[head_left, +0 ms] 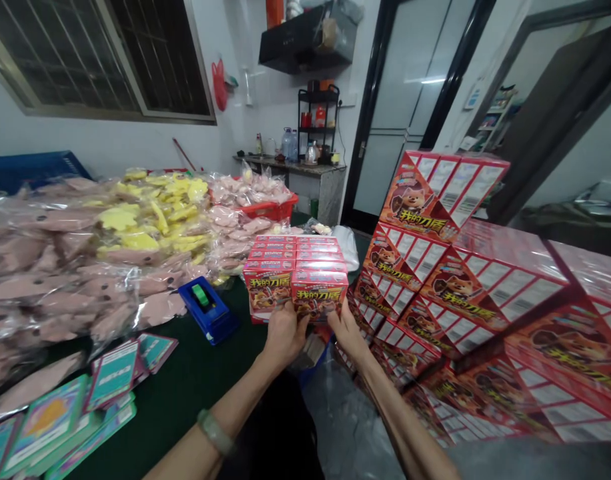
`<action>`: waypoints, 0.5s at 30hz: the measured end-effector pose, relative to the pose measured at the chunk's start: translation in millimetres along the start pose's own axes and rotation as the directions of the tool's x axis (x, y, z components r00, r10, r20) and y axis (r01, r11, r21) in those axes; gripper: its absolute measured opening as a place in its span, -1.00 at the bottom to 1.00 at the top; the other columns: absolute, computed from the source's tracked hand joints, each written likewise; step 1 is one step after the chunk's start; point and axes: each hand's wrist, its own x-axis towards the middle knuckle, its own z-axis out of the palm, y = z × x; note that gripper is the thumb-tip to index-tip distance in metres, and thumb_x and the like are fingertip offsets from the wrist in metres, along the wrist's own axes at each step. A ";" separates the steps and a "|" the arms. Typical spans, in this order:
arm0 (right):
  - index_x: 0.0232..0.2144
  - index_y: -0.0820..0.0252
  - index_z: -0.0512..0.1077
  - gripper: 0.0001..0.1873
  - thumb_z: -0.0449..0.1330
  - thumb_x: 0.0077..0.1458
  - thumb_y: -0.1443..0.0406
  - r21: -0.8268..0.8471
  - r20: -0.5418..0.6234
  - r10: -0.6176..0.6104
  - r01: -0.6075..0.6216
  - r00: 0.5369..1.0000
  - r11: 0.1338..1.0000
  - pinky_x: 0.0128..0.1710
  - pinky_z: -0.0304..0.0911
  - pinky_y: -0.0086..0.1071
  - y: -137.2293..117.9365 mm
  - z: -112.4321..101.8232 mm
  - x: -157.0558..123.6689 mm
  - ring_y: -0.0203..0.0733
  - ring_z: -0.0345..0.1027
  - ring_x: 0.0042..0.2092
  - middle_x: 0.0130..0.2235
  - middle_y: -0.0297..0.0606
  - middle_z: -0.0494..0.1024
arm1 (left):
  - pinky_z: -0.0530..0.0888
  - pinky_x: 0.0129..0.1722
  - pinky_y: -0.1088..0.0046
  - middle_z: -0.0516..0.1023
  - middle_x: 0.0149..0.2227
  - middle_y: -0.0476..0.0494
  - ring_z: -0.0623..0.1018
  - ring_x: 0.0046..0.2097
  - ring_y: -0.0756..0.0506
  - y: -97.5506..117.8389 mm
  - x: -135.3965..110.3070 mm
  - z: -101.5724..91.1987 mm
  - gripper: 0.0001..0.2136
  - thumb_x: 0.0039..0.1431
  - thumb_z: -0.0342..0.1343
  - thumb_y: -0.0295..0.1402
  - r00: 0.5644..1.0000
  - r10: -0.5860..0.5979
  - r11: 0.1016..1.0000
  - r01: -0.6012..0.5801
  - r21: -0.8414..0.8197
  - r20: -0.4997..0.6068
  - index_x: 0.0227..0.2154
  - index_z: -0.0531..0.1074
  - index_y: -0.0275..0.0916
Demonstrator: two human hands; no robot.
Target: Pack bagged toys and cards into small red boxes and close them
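Both my hands hold a block of small red boxes (295, 277) printed with a cartoon dog and yellow characters, several boxes packed side by side. My left hand (284, 337) grips its near left corner, and my right hand (346, 333) grips its near right corner. The block is raised at the edge of a dark green table (185, 383). A blue tape dispenser (208, 310) with a green roll lies just left of my left hand. A pale green band (215, 432) circles my left wrist.
A tall stack of larger red dog-printed cartons (435, 280) rises close on the right. Plastic bags of pink pieces (60, 267) and yellow pieces (155, 220) cover the table's far left, with teal cards (45, 420) near its front. A red crate (273, 210) stands behind.
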 end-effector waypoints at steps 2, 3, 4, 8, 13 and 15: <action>0.28 0.21 -0.28 -0.10 0.04 0.09 -0.05 0.045 0.017 0.007 -0.008 1.000 0.999 0.12 0.14 -0.16 -1.7 1.1 -1.4 -0.06 0.24 0.13 0.14 -0.04 0.30 | 0.41 -0.24 0.35 0.55 -0.31 -0.31 0.55 -0.21 -0.19 -1.6 0.7 1.4 -0.82 0.17 -0.01 -0.33 1.000 0.005 0.999 -0.005 -0.033 -0.002 -0.26 0.32 -0.36; 0.28 0.20 -0.28 -0.08 0.08 0.07 -0.04 0.071 0.023 0.006 -0.008 1.000 0.997 0.12 0.15 -0.17 -2.0 1.2 -1.5 -0.06 0.25 0.11 0.13 -0.04 0.32 | 0.41 -0.24 0.36 0.55 -0.31 -0.30 0.55 -0.21 -0.19 -2.4 1.5 2.3 -0.83 0.17 -0.01 -0.33 1.000 0.007 0.999 -0.007 -0.048 -0.003 -0.27 0.32 -0.35; 0.28 0.19 -0.27 -0.07 0.11 0.06 -0.02 0.095 0.028 0.004 -0.007 1.000 0.995 0.11 0.15 -0.17 -1.9 0.9 -1.4 -0.06 0.26 0.11 0.13 -0.05 0.32 | 0.41 -0.24 0.36 0.55 -0.31 -0.30 0.55 -0.21 -0.19 -3.2 2.5 3.2 -0.83 0.17 -0.01 -0.32 1.000 0.009 0.998 -0.009 -0.061 -0.004 -0.27 0.32 -0.34; 0.25 0.15 -0.10 -0.18 0.09 0.07 -0.01 0.118 0.072 -0.010 0.001 0.997 0.993 0.12 0.15 -0.18 3.2 -7.5 -2.4 -0.06 0.21 0.15 0.15 -0.09 0.30 | 0.42 -0.25 0.37 0.57 -0.31 -0.25 0.56 -0.21 -0.18 -9.4 7.9 4.7 -0.79 0.17 0.01 -0.26 1.000 0.026 0.994 -0.026 -0.105 0.005 -0.25 0.33 -0.32; 0.21 0.16 0.05 -0.37 -0.06 0.17 0.02 -0.134 -0.221 0.002 -0.032 0.975 0.990 0.07 0.19 -0.01 -12.9 -23.0 -3.8 0.06 0.18 0.16 0.14 -0.02 0.30 | 0.42 -0.29 0.38 0.59 -0.33 -0.21 0.57 -0.24 -0.18 -16.6 12.8 3.4 -0.73 0.13 0.05 -0.17 0.999 0.037 0.991 -0.034 -0.131 0.021 -0.24 0.37 -0.28; 0.25 0.16 -0.04 -0.34 -0.02 0.17 0.10 -0.384 -0.399 -0.217 0.053 0.891 0.922 0.13 0.05 0.08 -34.8 -23.6 -1.8 0.12 0.04 0.23 0.22 0.00 0.15 | 0.42 -0.34 0.36 0.58 -0.35 -0.27 0.57 -0.27 -0.20 -13.5 10.4 2.7 -0.70 0.13 0.04 -0.14 0.999 0.037 0.991 -0.034 -0.129 0.023 -0.28 0.40 -0.31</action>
